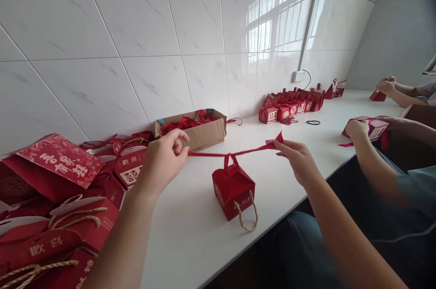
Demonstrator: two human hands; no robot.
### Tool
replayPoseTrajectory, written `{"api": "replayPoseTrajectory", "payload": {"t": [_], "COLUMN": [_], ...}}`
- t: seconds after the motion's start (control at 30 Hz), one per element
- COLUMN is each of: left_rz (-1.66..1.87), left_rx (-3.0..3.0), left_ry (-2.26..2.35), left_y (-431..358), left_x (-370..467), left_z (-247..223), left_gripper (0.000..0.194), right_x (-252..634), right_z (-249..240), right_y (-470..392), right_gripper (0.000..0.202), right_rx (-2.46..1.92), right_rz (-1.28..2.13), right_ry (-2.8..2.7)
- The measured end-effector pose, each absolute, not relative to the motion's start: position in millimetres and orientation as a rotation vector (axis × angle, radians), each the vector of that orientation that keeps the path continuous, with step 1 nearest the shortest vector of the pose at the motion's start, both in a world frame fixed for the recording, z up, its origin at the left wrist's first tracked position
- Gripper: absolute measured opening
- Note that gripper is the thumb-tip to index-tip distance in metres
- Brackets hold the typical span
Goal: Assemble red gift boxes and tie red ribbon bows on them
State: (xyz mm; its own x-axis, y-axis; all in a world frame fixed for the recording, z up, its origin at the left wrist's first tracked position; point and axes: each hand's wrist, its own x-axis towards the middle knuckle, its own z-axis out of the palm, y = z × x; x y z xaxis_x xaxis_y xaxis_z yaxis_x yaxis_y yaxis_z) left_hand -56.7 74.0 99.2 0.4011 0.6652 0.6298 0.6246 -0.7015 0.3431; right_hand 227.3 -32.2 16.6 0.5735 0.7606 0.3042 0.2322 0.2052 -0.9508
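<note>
A small red gift box (235, 191) with a twisted rope handle (250, 223) stands on the white table, tilted slightly toward me. Through the top of the box runs a red ribbon (213, 154), stretched nearly level between my hands. My left hand (170, 155) grips one end with curled fingers, left of the box. On the other side, my right hand (294, 157) pinches the ribbon near its pointed end. Both hands are above the tabletop, and neither touches the box.
Red boxes and bags (68, 198) with rope handles are heaped at left. A cardboard box (207, 137) of red ribbons stands by the tiled wall. Finished-looking red boxes (293, 105) line the back. A black hair tie (313, 122) lies near. Co-workers' hands (357, 129) hold another box at right.
</note>
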Motion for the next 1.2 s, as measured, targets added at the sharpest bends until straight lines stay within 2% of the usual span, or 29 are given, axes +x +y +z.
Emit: {"api": "replayPoseTrajectory", "payload": {"t": [0.1,0.23,0.3,0.4,0.5,0.63,0.97,1.2], "left_rz": [0.781,0.350,0.414,0.690,0.803,0.871,0.950,0.696], "left_rx": [2.605,2.581,2.669,2.552,2.197,1.936,1.653,1.562], "left_ry": [1.466,1.626,1.541,1.241,1.032,1.045,1.085,0.938], "left_y": [78.3,78.5,73.7,61.2,47.3,35.7,29.5,33.9], "left_x": [-88.3,-100.1,-88.7,-61.1,-39.2,-30.6,-26.6,-30.1], "left_z": [81.4,49.2,35.8,20.5,6.6,-8.0,-18.6,-17.6], "left_gripper": [0.019,0.020,0.016,0.007,0.021,0.029,0.034,0.036], "right_x": [255.5,270.5,261.9,233.5,200.6,171.0,163.9,168.4], "right_z": [-10.6,-34.5,-36.0,-27.9,-18.9,-18.1,-22.7,-39.8], "right_y": [-41.3,-40.0,-33.0,-20.6,-14.2,-19.3,-39.3,-32.4], "right_gripper": [0.035,0.019,0.019,0.033,0.035,0.036,0.033,0.041], "right_rx": [-1.796,-1.937,-1.902,-1.769,-1.638,-1.476,-1.497,-1.581], "right_rz": [0.242,0.192,0.149,0.169,0.387,0.624,0.671,0.642], "right_ry": [-0.897,-0.921,-0.969,-1.131,-1.357,-1.454,-1.399,-1.301]}}
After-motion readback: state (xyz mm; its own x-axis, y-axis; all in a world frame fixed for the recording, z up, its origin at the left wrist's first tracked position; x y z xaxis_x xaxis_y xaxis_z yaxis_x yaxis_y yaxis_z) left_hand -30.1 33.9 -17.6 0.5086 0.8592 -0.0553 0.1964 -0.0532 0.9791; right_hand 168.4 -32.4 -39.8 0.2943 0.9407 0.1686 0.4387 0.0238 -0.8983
